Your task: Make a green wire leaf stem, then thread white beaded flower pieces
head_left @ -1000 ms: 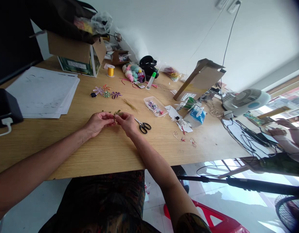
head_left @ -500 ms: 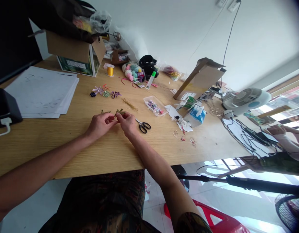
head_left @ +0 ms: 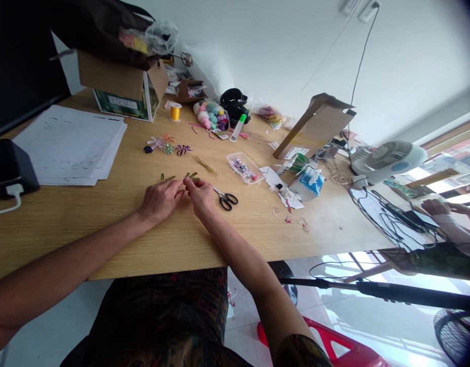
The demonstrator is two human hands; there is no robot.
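A thin wire sprig with small green beaded leaves [head_left: 191, 176] stretches just above the wooden table [head_left: 105, 224], its other leafy end [head_left: 165, 178] past my left hand's fingers. My left hand [head_left: 160, 200] and my right hand [head_left: 199, 194] pinch it close together near the middle. Fingers hide the part between them. Just right of my right hand lie black-handled scissors [head_left: 226, 200]. Beyond my hands is a bundle of fine gold wires [head_left: 205, 165].
Finished wire flowers [head_left: 168, 148] lie further up the table, near a yellow spool [head_left: 175, 112]. A plastic tray of beads [head_left: 244, 167] and a tissue box [head_left: 309, 183] stand right. Paper sheets [head_left: 74, 145] lie left. A co-worker's hand [head_left: 435, 207] shows far right.
My hands have lowered slightly towards the table. The green sprig now shows more plainly, with both leafy ends visible on either side of my fingers.
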